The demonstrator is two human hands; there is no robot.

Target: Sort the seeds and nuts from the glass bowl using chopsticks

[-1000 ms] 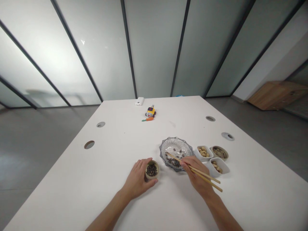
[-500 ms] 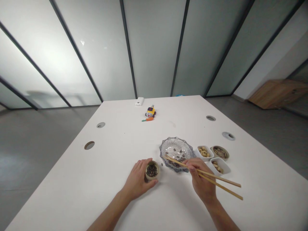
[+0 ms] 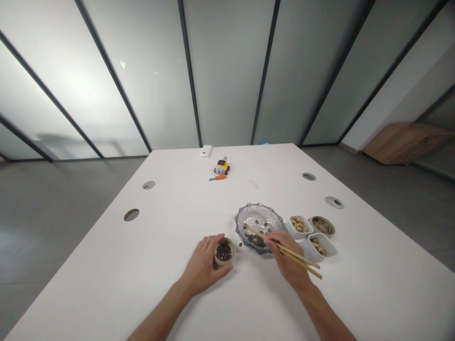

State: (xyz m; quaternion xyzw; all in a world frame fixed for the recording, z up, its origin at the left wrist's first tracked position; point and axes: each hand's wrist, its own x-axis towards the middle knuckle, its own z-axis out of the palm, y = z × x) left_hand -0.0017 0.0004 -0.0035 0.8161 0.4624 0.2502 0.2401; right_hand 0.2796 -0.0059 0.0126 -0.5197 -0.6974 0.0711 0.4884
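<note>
My left hand (image 3: 203,262) is wrapped round a small round cup (image 3: 233,255) on the white table. Dark beans (image 3: 223,251) lie inside it. In my right hand (image 3: 288,255) is a pair of wooden chopsticks (image 3: 296,258), their tips over a scalloped clear glass bowl (image 3: 245,213). Several dark beans are scattered in that bowl, more of them toward its near side, partly behind my hand. Whether the tips grip a bean is too small to tell. One loose bean (image 3: 241,245) rests on the table between cup and bowl.
Right of the bowl stand two white dishes (image 3: 330,251) of nuts and a round dish (image 3: 332,232) of what look like seeds. Farther back are a yellow toy car (image 3: 222,166), a small orange-handled toy (image 3: 220,177) and a white device (image 3: 205,151). Round holes (image 3: 131,215) pierce the tabletop.
My right hand has shifted slightly left, and the chopsticks' rear ends have swung left and closer together. My left hand stays on the cup. The view has moved a little.
</note>
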